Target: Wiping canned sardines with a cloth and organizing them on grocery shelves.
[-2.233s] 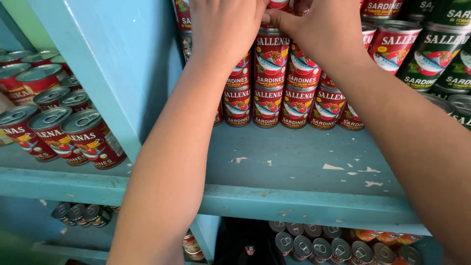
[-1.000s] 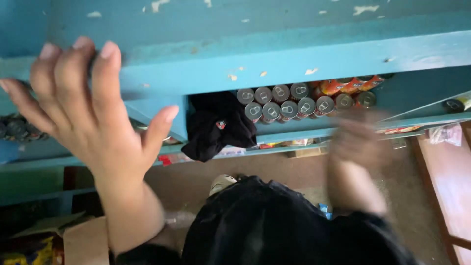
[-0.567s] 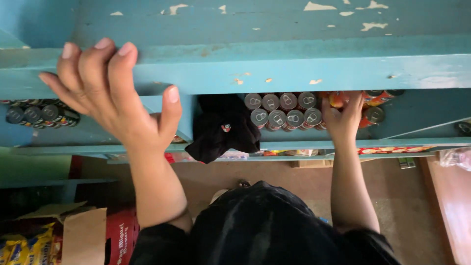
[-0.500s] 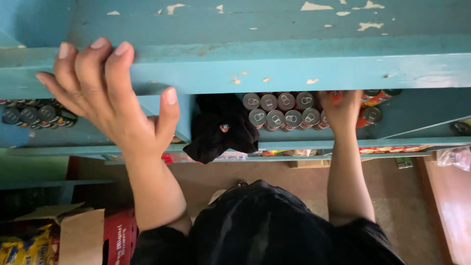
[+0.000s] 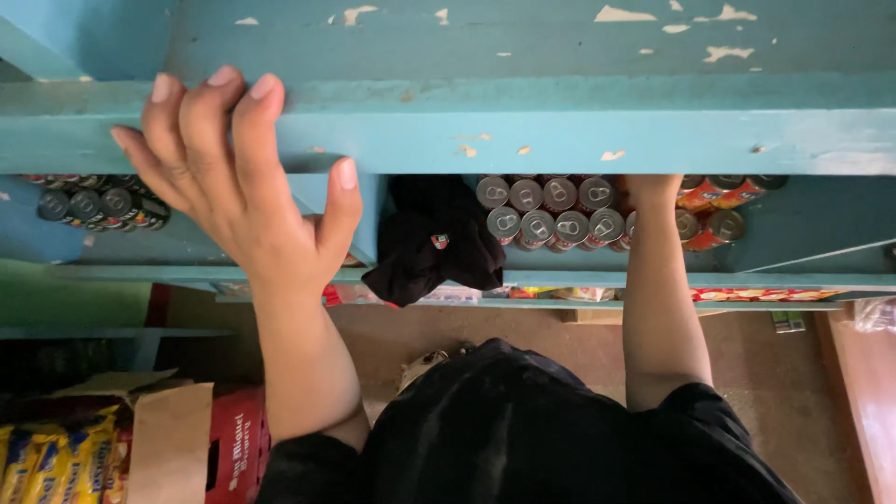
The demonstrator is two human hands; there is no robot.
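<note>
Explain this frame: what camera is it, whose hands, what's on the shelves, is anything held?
This is one camera worn on a person's head, looking steeply down past painted blue wooden shelves to the floor. The dark shape at the bottom is the person's own black clothing.

The left hand is spread open, fingertips on the front edge of the upper shelf, holding nothing.

The right hand reaches into the lower shelf among round silver-topped tins with pull tabs. Most of the hand is hidden under the upper shelf, so I cannot tell if it grips a tin.

Beside the tins lies a crumpled black cloth. More tins sit in the left compartment. A brown cardboard box of yellow packets stands below.
</note>
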